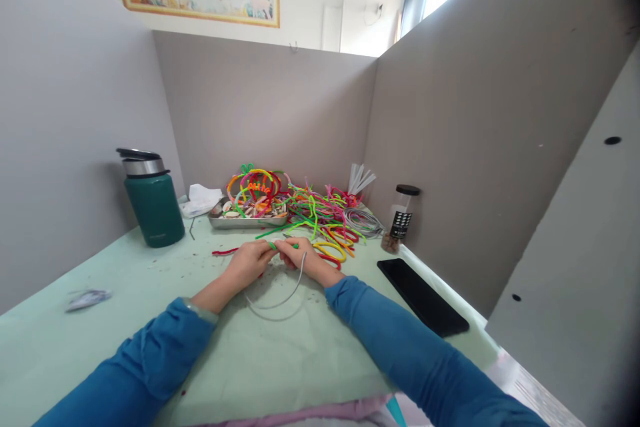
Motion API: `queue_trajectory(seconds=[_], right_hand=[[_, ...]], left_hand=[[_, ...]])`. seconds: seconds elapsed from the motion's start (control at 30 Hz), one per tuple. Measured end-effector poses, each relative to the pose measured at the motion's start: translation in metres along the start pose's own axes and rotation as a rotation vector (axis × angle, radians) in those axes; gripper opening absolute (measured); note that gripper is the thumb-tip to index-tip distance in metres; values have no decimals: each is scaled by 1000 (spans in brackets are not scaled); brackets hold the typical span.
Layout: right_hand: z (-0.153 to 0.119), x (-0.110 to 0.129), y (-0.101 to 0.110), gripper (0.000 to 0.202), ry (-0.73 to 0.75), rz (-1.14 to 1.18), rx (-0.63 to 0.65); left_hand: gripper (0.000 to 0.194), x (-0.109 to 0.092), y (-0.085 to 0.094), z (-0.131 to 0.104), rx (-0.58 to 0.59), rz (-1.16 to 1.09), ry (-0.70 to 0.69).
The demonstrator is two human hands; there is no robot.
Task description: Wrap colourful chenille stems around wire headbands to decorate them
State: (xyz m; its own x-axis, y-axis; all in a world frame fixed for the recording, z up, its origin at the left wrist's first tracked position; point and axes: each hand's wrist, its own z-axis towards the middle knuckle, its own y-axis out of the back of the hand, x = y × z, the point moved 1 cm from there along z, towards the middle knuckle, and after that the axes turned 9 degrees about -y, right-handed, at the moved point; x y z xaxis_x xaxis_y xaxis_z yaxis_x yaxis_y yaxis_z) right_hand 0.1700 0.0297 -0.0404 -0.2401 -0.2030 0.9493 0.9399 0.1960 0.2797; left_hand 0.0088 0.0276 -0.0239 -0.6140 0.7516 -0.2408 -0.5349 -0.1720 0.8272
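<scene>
Above the near middle of the table, my left hand [251,262] and my right hand [303,257] meet, fingers closed in pinches. Short bits of a green pipe cleaner [273,245] show between the fingertips of both. A thin grey hoop [274,319] hangs from the same spot and curves toward me below the hands; how the green piece sits on it is hidden by my fingers. Just left of my left hand lies a red pipe cleaner [224,252]. Beyond my right hand, yellow [331,250] and red loops of pipe cleaner rest on the table.
A metal tray [249,222] holds colourful wrapped hoops and small pieces. Beside it spreads a heap of pipe cleaners [320,208], with coiled grey hoops [363,222]. A green bottle [154,203], a clear jar [400,221] and a black phone [423,296] flank the work area. Partitions enclose the table.
</scene>
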Motion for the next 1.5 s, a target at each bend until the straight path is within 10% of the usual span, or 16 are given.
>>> queue_trajectory(seconds=[1.5], right_hand=[[-4, 1, 2, 38, -11, 52, 55]], left_hand=[[31, 5, -10, 0, -22, -536, 255]])
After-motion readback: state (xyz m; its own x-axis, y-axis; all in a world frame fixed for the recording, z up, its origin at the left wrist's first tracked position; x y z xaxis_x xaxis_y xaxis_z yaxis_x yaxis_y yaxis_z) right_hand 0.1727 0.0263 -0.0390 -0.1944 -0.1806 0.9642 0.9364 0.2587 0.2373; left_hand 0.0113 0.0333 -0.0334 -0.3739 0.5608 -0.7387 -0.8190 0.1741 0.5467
